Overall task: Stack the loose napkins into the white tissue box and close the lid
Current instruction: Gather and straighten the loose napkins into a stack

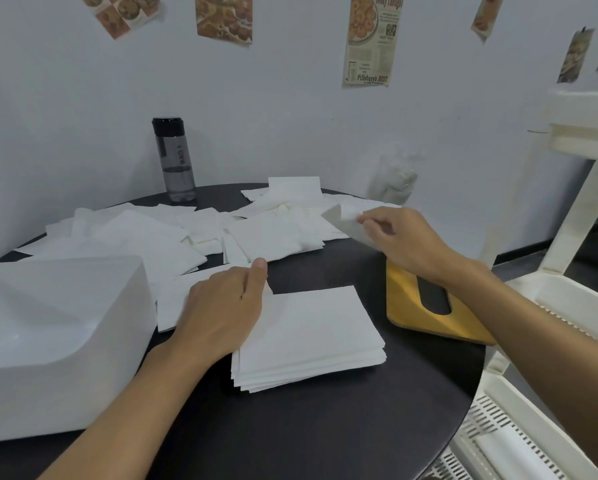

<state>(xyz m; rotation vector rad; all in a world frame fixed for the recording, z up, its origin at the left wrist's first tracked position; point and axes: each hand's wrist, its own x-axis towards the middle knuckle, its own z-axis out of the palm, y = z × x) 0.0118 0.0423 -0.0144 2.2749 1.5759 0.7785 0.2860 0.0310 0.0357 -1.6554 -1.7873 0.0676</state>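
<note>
A neat stack of white napkins lies on the dark round table in front of me. My left hand rests flat on the stack's left edge, fingers relaxed. My right hand pinches a single napkin lifted off the table at the right. Several loose napkins are scattered across the back of the table. The white tissue box stands at the left, its smooth closed side facing up. Its wooden lid, with a dark slot, lies at the right under my right forearm.
A dark water bottle stands at the table's back edge by the wall. A white plastic shelf rack is close on the right. A crumpled plastic bag leans against the wall behind the napkins.
</note>
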